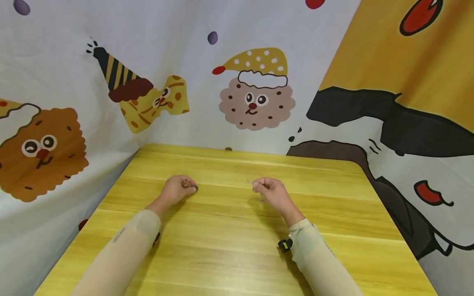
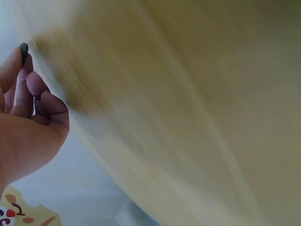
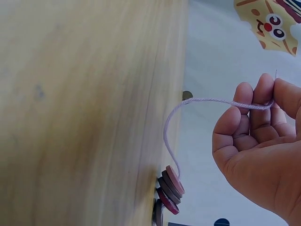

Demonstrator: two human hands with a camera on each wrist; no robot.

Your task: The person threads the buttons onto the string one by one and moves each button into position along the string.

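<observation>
My left hand [image 1: 179,190] pinches a small dark, button-like disc [image 2: 23,52] between thumb and forefinger, just above the table. Across from it, to the right, my right hand [image 1: 273,192] holds a thin needle [image 3: 276,74] between thumb and forefinger, its tip sticking out past them. A lilac yarn [image 3: 204,100] runs from that pinch across the other fingers and droops in a curve. At its lower end several round flat discs [image 3: 175,180], pink, grey, dark red and dark, are strung face to face. The hands are well apart. In the head view the strung discs are hidden.
Under both hands lies a yellow wood-grain table [image 1: 218,255]. A white cloth [image 1: 192,24] printed with cartoon biscuits hangs behind it and along the sides. A small black device [image 1: 285,245] is at the right sleeve cuff.
</observation>
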